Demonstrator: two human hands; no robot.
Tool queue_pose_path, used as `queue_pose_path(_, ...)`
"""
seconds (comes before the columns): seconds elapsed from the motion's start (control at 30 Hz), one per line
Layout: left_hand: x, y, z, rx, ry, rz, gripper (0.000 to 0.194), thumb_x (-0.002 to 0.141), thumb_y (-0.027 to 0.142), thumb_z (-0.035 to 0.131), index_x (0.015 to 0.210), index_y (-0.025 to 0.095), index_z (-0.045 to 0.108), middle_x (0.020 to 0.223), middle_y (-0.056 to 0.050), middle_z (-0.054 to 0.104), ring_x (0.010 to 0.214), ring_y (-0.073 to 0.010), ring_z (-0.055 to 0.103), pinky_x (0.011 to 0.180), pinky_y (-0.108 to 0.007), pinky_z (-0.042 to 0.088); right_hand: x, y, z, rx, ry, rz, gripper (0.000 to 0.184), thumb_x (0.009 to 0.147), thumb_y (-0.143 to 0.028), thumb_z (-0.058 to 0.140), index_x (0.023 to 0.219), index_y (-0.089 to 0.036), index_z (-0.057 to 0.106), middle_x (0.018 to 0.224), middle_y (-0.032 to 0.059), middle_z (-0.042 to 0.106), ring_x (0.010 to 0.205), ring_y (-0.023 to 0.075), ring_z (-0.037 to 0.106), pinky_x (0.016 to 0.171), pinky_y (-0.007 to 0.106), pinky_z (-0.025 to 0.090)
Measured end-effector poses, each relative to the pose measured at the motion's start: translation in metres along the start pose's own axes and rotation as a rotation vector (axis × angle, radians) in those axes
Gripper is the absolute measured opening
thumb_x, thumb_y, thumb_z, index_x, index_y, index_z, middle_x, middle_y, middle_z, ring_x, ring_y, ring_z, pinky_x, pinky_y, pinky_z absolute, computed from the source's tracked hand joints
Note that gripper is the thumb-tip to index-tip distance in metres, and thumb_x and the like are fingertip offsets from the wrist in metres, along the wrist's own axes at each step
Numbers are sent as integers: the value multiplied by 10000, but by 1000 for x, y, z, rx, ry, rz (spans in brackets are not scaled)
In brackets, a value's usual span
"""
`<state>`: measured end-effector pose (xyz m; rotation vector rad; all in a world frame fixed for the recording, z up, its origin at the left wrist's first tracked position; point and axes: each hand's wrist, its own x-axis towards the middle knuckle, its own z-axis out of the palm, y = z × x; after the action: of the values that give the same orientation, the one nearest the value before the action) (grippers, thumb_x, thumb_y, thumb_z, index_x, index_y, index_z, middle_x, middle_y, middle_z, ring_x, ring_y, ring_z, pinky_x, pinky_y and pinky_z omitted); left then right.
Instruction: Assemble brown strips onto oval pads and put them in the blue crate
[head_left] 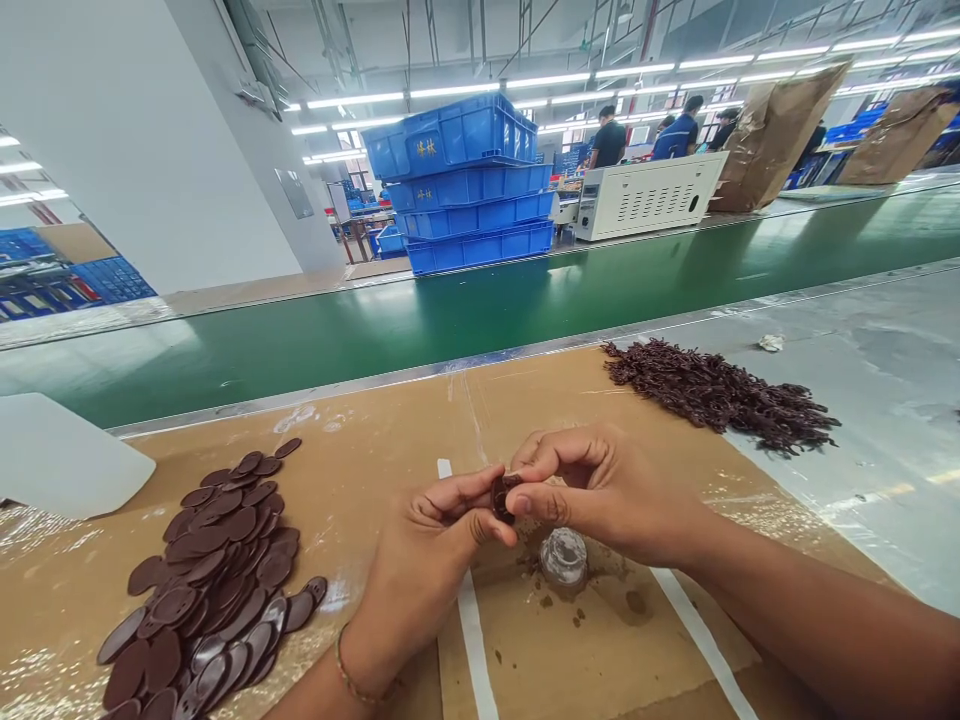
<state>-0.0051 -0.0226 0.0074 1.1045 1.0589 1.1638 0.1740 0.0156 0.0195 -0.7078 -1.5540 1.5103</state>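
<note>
Just above the small round clear jar [564, 558], my two hands meet around a small dark brown piece [504, 494]. My left hand [442, 545] pinches it between thumb and fingers. From the other side, the thumb and forefinger of my right hand [592, 490] close on its right edge. Fingers cover much of the piece, so its full shape is hidden. Left of my hands lies a heap of flat dark brown oval discs [217, 580], some with small holes. Beyond my right hand is a pile of thin, dark brown, knobbly strips [720, 393].
Brown cardboard [375, 440] with white tape strips [474, 640] covers the table. A white plastic container [71, 455] stands at the left. Behind runs a green conveyor belt [337, 335], with stacked blue crates [480, 190] and a cream machine box [652, 198] past it. People work farther back.
</note>
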Motion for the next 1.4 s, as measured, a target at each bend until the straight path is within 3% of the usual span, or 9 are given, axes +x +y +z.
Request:
queue_pose_path(0.13,0,3,2,34,-9,-5,27,695,206,788,671,220,788,727,-24,774,795,-171,695,776,-245,545,-1,1,0,11,-21,-11,110,723,-264,820,727,-201,731,845,19,746,769,134,674,657,249,525)
queue_pose_path(0.2,0,3,3,50,-14,-6,118,701,211,778,586,203,755,696,-26,763,801,-173,691,785,-243,540,-1,1,0,7,-25,-19,102,730,-258,817,726,-203,731,829,13,740,768,128,672,662,244,522)
queue_pose_path(0.4,0,1,2,44,-8,-26,80,684,231,795,619,200,760,749,-30,774,797,-166,681,783,-240,534,-1,2,-1,-14,-40,-36,109,749,-271,803,732,-196,726,819,18,726,795,137,666,682,254,527)
queue_pose_path(0.57,-1,4,1,51,-3,-16,92,690,235,787,610,199,760,678,-26,750,739,-159,666,754,-246,535,-1,2,-1,-3,-37,-27,124,738,-281,812,725,-196,722,826,15,724,791,138,665,680,253,522)
queue_pose_path(0.97,2,4,3,16,29,-24,102,631,278,834,636,197,774,790,-44,790,823,-186,707,755,-236,554,0,4,-1,-7,-39,-31,134,739,-291,811,720,-196,718,815,14,712,785,138,656,679,257,510)
queue_pose_path(1.13,1,2,3,-1,16,-6,118,633,282,845,710,211,791,716,-27,779,810,-186,715,750,-241,562,1,3,0,9,-37,-32,128,725,-281,821,708,-200,723,806,5,715,779,127,655,675,243,503)
queue_pose_path(1.4,-1,1,2,43,-3,-9,120,691,294,800,649,186,769,880,-72,795,878,-221,716,800,-287,565,0,2,0,62,-29,0,147,685,-272,847,703,-198,722,812,4,722,757,128,658,658,249,511)
